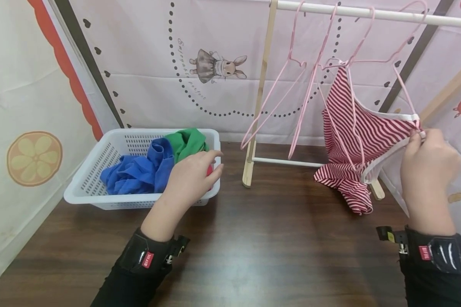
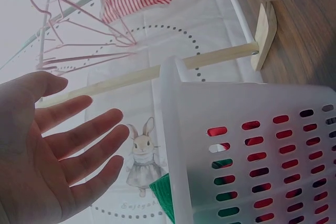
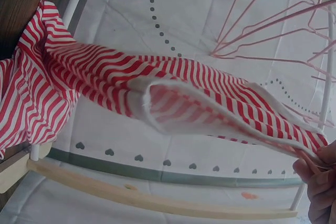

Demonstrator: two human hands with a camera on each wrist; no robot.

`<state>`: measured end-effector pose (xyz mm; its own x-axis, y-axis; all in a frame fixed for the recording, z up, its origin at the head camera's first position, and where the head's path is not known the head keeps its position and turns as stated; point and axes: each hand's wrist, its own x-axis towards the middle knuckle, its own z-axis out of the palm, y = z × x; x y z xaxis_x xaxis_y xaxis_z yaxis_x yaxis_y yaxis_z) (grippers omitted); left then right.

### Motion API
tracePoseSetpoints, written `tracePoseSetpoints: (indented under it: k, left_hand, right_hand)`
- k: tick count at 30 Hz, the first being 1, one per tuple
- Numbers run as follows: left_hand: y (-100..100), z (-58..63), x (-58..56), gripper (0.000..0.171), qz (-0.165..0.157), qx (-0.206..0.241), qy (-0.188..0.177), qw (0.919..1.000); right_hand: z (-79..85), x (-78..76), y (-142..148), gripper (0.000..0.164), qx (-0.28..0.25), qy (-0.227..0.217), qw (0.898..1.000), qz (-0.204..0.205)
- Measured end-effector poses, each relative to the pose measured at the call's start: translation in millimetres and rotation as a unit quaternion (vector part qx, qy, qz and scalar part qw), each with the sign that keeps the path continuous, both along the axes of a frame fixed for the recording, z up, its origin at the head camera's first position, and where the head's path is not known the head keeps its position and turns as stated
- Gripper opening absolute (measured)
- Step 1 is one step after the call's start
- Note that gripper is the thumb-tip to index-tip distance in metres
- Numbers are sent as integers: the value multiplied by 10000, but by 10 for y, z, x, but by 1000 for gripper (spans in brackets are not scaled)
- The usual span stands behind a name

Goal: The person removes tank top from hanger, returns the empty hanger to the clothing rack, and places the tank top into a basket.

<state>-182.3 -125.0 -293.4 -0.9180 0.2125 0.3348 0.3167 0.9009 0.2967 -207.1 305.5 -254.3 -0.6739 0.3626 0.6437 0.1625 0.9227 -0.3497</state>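
Observation:
My right hand (image 1: pixel 428 166) pinches the white-trimmed edge of a red-and-white striped top (image 1: pixel 372 132) at the right end of a pink hanger (image 1: pixel 403 87). The top's other upper corner sits high near the hanger's left side, and its lower part droops in folds toward the table. In the right wrist view, a white-edged opening (image 3: pixel 149 100) of the top gapes beside the fingers' end of the cloth. My left hand (image 1: pixel 194 172), fingers spread and holding nothing, hovers by the right end of a white basket (image 1: pixel 113 199). Blue cloth (image 1: pixel 132 172) and green cloth (image 1: pixel 188 140) lie inside.
The hanger hangs from a white rail (image 1: pixel 353 15) on a rack with wooden legs (image 1: pixel 265 72). More pink hangers (image 1: pixel 303 102) hang to its left. A low white bar (image 1: pixel 288 162) spans the rack's base. Printed fabric walls (image 1: pixel 150 98) surround the brown table (image 1: pixel 238 256).

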Motion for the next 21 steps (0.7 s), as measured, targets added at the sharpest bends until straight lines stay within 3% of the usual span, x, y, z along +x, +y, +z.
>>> tracePoseSetpoints:
  k: [10, 21]
  left_hand:
    - [22, -10, 6, 37, -58, -20, 169, 9998]
    - [54, -6, 39, 36, -74, 27, 231, 9997]
  right_hand:
    - [-56, 83, 87, 51, -236, 1118, 9932, 213]
    - [-153, 148, 227, 46, -1301, 1188, 9843, 103]
